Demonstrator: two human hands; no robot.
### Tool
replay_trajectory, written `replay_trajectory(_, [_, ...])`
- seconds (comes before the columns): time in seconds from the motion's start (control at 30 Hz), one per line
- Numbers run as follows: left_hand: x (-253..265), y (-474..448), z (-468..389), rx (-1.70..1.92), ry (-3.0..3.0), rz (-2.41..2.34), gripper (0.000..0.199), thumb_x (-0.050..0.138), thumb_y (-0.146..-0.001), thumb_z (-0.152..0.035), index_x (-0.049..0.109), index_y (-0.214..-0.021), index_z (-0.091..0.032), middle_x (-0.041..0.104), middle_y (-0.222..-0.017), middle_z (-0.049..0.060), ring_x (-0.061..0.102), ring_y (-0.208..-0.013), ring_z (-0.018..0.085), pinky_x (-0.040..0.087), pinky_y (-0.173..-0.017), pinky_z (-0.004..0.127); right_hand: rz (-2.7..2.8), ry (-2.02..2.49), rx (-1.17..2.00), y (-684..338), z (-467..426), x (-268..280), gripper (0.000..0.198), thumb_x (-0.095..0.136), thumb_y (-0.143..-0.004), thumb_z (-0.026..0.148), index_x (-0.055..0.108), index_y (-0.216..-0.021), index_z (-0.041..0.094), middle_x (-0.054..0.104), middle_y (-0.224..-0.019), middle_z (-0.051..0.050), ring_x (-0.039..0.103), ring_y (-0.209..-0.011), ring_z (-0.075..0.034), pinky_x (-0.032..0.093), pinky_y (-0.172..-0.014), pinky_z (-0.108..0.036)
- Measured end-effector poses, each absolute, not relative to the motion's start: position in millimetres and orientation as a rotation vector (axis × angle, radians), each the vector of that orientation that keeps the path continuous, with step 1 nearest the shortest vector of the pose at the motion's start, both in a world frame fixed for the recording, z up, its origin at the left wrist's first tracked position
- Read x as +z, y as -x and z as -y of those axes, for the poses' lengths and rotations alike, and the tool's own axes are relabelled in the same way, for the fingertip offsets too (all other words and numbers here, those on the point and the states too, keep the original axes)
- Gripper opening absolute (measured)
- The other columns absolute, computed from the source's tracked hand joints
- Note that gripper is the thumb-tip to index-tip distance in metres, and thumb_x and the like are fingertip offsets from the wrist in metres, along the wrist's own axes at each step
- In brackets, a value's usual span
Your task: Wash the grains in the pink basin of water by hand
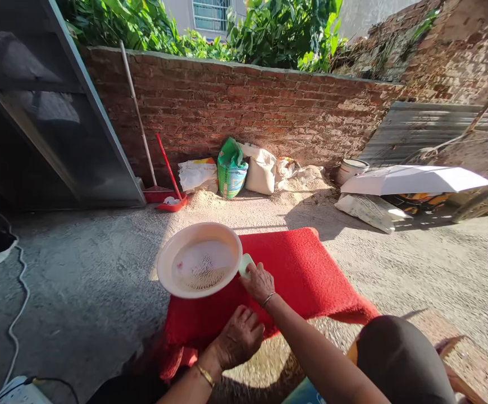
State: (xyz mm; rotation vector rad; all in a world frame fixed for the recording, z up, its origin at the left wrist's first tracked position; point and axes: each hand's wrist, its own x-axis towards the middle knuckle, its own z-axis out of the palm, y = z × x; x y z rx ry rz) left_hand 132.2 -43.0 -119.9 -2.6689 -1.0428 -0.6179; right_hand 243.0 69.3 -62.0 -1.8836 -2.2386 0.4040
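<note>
A red fleecy mat (286,258) lies on the concrete, its near edge bunched. On its left part rests a wide pale basin (168,269) with cloudy water and a speckled bottom. My right hand (260,282), wearing a silver bangle, grips a small pale green block (246,264) against the basin's right rim; whether it is soap or a brush I cannot tell. Nearer to me, my left hand (240,335), with a gold-coloured bracelet, is held over the mat's near edge. Its fingers are curled in, and what they hold, if anything, is hidden.
Along the brick wall (210,106) stand a green sack (232,171), a white sack (261,171), and a red dustpan (172,206). A white umbrella (416,179) covers things at the right. My dark-clad knee (399,359) is near right; a cable (18,314) runs along the left.
</note>
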Motion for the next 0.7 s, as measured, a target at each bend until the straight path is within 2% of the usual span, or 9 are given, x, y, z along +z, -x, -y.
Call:
replay_trajectory(0.07, [-126.2,-130.4,40.9,-0.646,2.636,1.066,0.012,0.060,-0.087,-0.030,0.061,-0.094,-0.021,0.061,-0.093,0.005,0.054,-0.092,0.022,0.037,-0.093,0.042,2.260,1.892,0.328,-271.1,-76.0,-65.9,0.037,0.058,-0.085,0.051,0.061,-0.112,0.026,0.059,-0.108,-0.007,0.063,-0.094,-0.022,0.041,-0.079,-0.031])
replay_trajectory(0.17, [-131.2,-129.2,38.9,-0.657,2.625,1.044,0.013,0.060,-0.087,-0.031,0.059,-0.094,-0.021,0.060,-0.098,0.006,0.052,-0.097,0.023,0.035,-0.095,0.042,2.091,2.167,0.250,-358.9,-90.0,-59.1,0.038,0.056,-0.087,0.049,0.060,-0.114,0.023,0.058,-0.110,-0.009,0.063,-0.095,-0.023,0.042,-0.079,-0.032])
replay_trajectory(0.3, [-121.3,-128.8,42.8,-0.622,2.644,1.041,0.011,0.058,-0.089,-0.031,0.055,-0.086,-0.020,0.058,-0.092,0.005,0.052,-0.093,0.022,0.035,-0.091,0.041,1.616,2.628,0.223,-476.1,-100.2,-39.8,0.044,0.047,-0.089,0.053,0.059,-0.116,0.020,0.056,-0.113,-0.014,0.065,-0.093,-0.026,0.044,-0.077,-0.036])
replay_trajectory(0.37, [-112.1,-130.6,48.7,-0.590,2.682,0.970,0.012,0.057,-0.090,-0.030,0.054,-0.085,-0.020,0.056,-0.087,0.004,0.051,-0.089,0.021,0.036,-0.089,0.039,1.533,2.664,0.187,-499.6,-97.5,-35.5,0.047,0.045,-0.088,0.056,0.060,-0.114,0.021,0.057,-0.111,-0.014,0.065,-0.090,-0.027,0.044,-0.076,-0.037])
replay_trajectory(0.53, [-92.9,-141.9,70.9,-0.542,2.767,0.719,0.006,0.053,-0.091,-0.022,0.055,-0.085,-0.019,0.054,-0.075,0.002,0.050,-0.077,0.018,0.038,-0.081,0.037,1.972,2.202,0.195,-427.2,-58.1,-47.2,0.039,0.053,-0.086,0.055,0.062,-0.108,0.024,0.059,-0.103,-0.007,0.063,-0.079,-0.020,0.041,-0.067,-0.030])
replay_trajectory(0.7, [-76.4,-150.3,85.4,-0.513,2.808,0.574,0.010,0.053,-0.093,-0.028,0.059,-0.091,-0.020,0.060,-0.083,0.005,0.052,-0.081,0.018,0.041,-0.082,0.037,2.459,1.549,0.299,-294.2,-8.3,-66.8,0.028,0.064,-0.083,0.046,0.064,-0.102,0.026,0.060,-0.097,-0.003,0.060,-0.081,-0.016,0.039,-0.072,-0.027])
